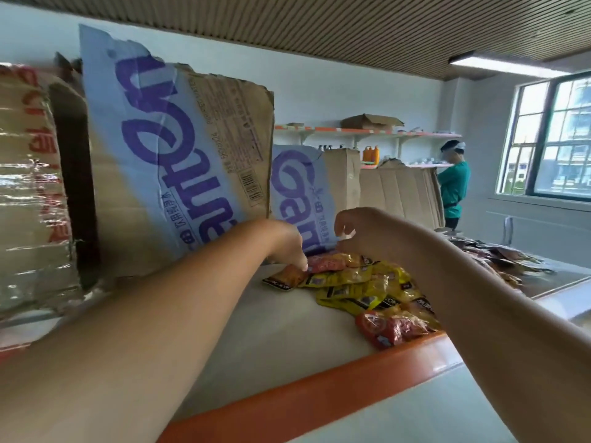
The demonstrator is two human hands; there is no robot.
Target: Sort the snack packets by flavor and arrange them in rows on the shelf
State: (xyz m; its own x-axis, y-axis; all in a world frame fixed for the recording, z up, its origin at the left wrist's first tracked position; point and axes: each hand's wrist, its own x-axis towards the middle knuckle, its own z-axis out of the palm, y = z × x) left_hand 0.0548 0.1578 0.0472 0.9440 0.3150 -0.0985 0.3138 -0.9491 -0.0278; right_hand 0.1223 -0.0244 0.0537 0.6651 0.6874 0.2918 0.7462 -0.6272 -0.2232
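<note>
Sorting has barely begun: left hand [281, 243] on a small orange foil packet [285, 277] near the shelf's [256, 330] back edge, grip unclear; right hand [363, 233] hovers loosely curled, empty. Next: pull it free.

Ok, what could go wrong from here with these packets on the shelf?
The red packets lie right at the shelf's orange front edge; a nudge from the right hand or its arm could knock them off. The torn cardboard stands tilted just behind the left hand and might topple onto the yellow packets.
</note>
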